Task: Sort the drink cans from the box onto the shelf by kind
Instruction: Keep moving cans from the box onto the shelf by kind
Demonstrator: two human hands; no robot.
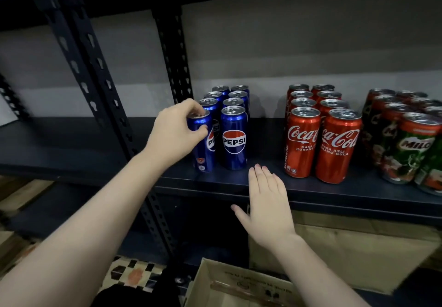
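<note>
My left hand (pixel 178 130) grips the top of a blue Pepsi can (pixel 203 153) that stands at the front left of the Pepsi group (pixel 234 136) on the dark shelf (pixel 263 187). My right hand (pixel 265 207) is open, fingers together, hovering flat at the shelf's front edge between the Pepsi cans and the red Coca-Cola cans (pixel 320 139). Green Milo cans (pixel 411 146) stand in rows at the far right. The cardboard box (pixel 239 285) sits low in front of me; its inside is mostly out of view.
A slotted black upright (pixel 100 86) crosses in front at the left, and another upright (pixel 175 60) stands behind the Pepsi cans. A large cardboard carton (pixel 346 254) sits on the lower level. The shelf left of the Pepsi cans is bare.
</note>
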